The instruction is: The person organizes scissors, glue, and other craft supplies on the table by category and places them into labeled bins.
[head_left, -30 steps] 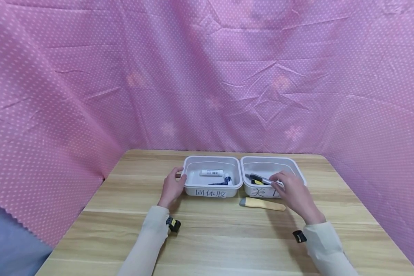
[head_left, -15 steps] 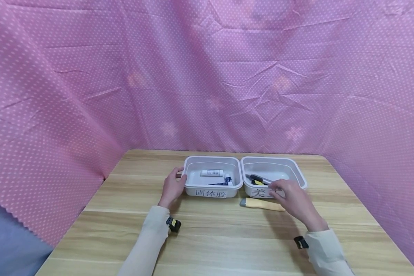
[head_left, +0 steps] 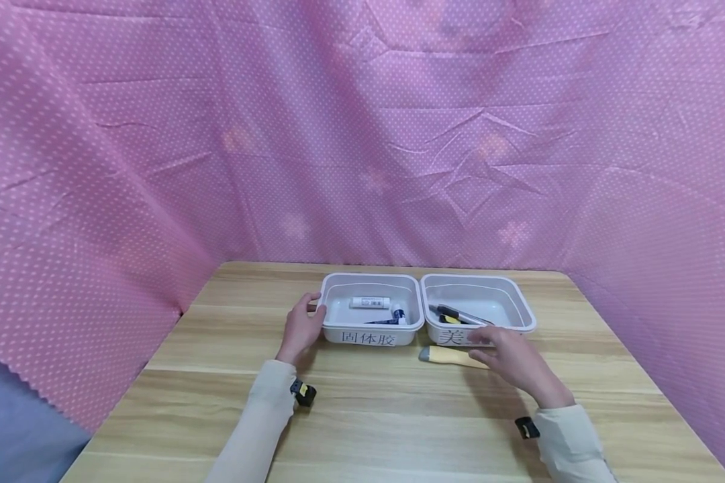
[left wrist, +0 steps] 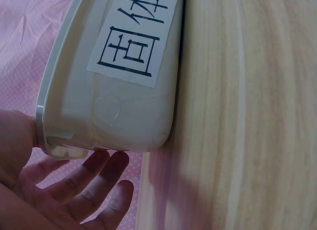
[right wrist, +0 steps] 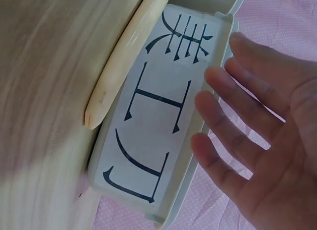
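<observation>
My left hand [head_left: 302,329] rests against the left end of the left white bin [left wrist: 133,113], its thumb at the rim and spread fingers touching the outer wall. That bin holds a white glue stick [head_left: 370,302] and small blue-and-white items [head_left: 399,315]. Before the right white bin [right wrist: 148,116] hovers my right hand [head_left: 513,359], fingers loosely extended with nothing between them. Below its fingertips lies a wooden-handled tool [head_left: 453,356] with a grey end, partly covered by the hand. Inside the right bin rest a silver-and-black utility knife [head_left: 465,315] and a yellow-and-black item [head_left: 450,320].
Both bins stand side by side near the back of the wooden table [head_left: 362,416], with paper labels on their fronts. A pink dotted cloth [head_left: 362,134] hangs behind and at the sides.
My right hand has drawn back from the silver-and-black knife's end and lowered toward the wooden-handled tool. The knife stays in the right bin. My left hand has kept its place.
</observation>
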A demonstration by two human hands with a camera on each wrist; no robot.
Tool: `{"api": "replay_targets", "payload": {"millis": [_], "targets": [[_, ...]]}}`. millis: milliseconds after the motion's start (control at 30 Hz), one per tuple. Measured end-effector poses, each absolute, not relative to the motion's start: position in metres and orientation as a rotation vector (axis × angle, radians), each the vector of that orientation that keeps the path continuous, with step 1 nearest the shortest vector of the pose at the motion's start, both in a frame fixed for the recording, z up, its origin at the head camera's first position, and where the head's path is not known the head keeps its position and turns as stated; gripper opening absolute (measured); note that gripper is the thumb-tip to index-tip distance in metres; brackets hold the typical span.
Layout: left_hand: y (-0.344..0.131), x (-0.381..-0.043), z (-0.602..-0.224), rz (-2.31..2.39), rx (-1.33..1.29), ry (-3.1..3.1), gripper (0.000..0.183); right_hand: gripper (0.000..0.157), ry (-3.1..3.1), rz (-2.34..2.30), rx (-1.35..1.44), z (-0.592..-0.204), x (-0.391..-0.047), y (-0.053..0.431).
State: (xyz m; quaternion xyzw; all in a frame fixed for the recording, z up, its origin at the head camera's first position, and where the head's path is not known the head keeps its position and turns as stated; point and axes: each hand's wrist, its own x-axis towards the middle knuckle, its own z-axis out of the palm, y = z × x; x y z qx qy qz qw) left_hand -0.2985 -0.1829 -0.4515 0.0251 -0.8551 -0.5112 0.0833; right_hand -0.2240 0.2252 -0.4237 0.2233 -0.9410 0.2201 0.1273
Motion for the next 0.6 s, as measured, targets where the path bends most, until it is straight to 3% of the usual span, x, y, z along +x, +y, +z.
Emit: {"api": "replay_targets", "payload": {"millis": [600], "targets": [[-0.1827,-0.2975,-0.4498,-1.533,0.063,-2.552,0.043,0.027,-2.742,0.599,0.775,-0.4342,-0.2223,0.2259]]}}
